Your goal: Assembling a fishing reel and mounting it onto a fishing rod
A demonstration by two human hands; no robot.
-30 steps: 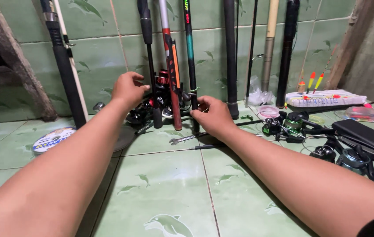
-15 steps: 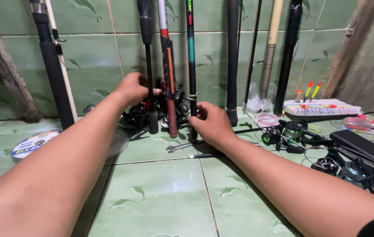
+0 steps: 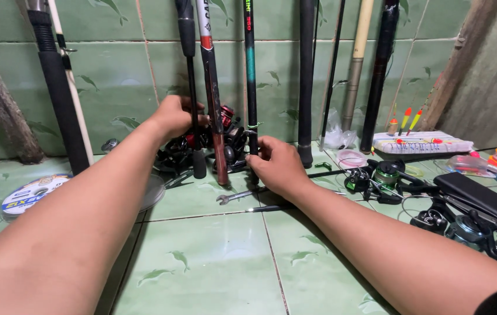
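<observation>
Two hands: both reach toward the middle of the frame, across the green tile floor [image 3: 201,262].
Right hand [image 3: 280,166]: fingers curled around the base of the dark rod [image 3: 250,87], centre.
Left hand [image 3: 172,116]: closed on the thin black rod [image 3: 190,81], just above the reels [image 3: 225,143].
Progress: rods gripped but standing against the wall; wrench [image 3: 239,196] lies untouched.
Far right: floats and tackle.
</observation>
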